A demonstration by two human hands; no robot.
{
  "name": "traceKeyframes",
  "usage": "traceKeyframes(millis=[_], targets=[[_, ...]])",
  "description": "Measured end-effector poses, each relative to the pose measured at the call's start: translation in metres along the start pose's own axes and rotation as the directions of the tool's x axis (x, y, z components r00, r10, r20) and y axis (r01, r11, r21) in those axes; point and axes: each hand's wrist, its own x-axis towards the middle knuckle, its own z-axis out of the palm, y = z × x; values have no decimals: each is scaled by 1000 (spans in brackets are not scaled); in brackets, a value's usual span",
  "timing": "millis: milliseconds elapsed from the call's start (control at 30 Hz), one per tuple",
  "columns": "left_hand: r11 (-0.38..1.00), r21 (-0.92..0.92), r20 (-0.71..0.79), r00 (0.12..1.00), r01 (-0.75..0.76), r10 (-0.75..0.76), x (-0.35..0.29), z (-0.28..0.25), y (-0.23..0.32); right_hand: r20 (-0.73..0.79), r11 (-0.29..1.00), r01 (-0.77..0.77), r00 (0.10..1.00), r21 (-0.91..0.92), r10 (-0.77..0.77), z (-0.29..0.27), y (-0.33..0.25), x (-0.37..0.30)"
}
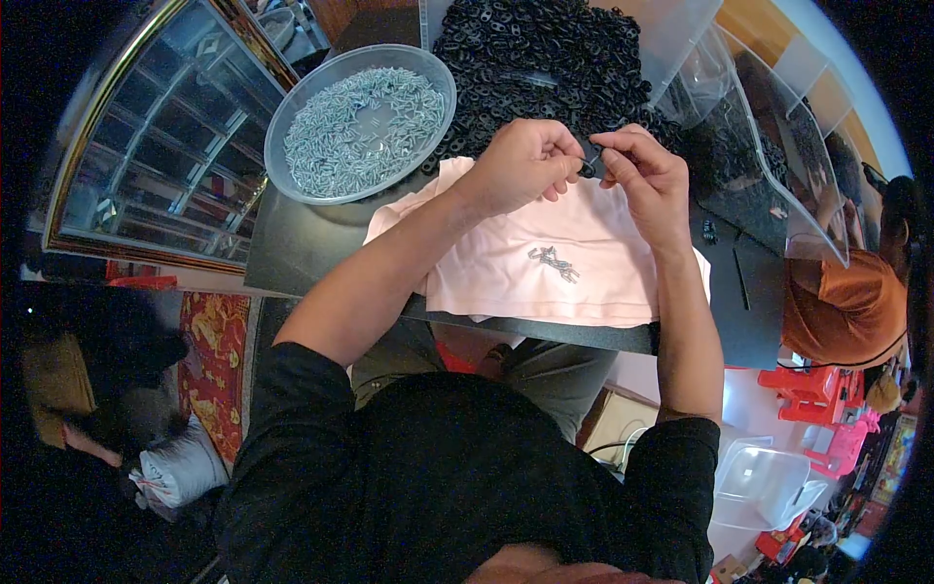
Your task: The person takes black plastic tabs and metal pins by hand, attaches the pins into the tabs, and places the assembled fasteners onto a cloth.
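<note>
My left hand [530, 165] is closed in a pinch on a small black plastic piece [587, 168]. Just beside it, my right hand [650, 180] has thumb and forefinger pressed together at the piece; whatever is between these fingertips is too small to make out. Both hands are raised over a pale pink cloth [545, 300] spread on the dark table [302, 243]. A little heap of metal screws [555, 263] lies on the cloth between my forearms. Beyond my hands spreads a large pile of black plastic pieces [545, 58] with holes in them.
At the far left stands a round clear bowl [444, 95] with many screws. A clear plastic bin [671, 44] surrounds the black pile. Right of the cloth lies a thin dark rod [742, 277]. A glass-fronted frame [146, 146] stands left; a person in orange-brown [846, 307] is at right.
</note>
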Motion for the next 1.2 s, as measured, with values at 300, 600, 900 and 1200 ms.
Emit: traceKeyframes(millis=[300, 600, 900, 1200], targets=[[1000, -22, -20, 1000, -7, 7, -1, 0, 0, -9, 997, 50, 999, -63, -51, 2, -1, 0], [1000, 12, 4, 1000, -7, 7, 0, 0, 0, 29, 991, 74, 997, -110, -71, 4, -1, 0], [999, -38, -21, 1000, 18, -19, 2, -1, -2, 115, 999, -14, 993, -48, 19, 2, 6, -1], [1000, -30, -76, 997, -2, -1, 2, -7, -3, 104, 912, 184, 982, -368, -156, 13, -3, -4]])
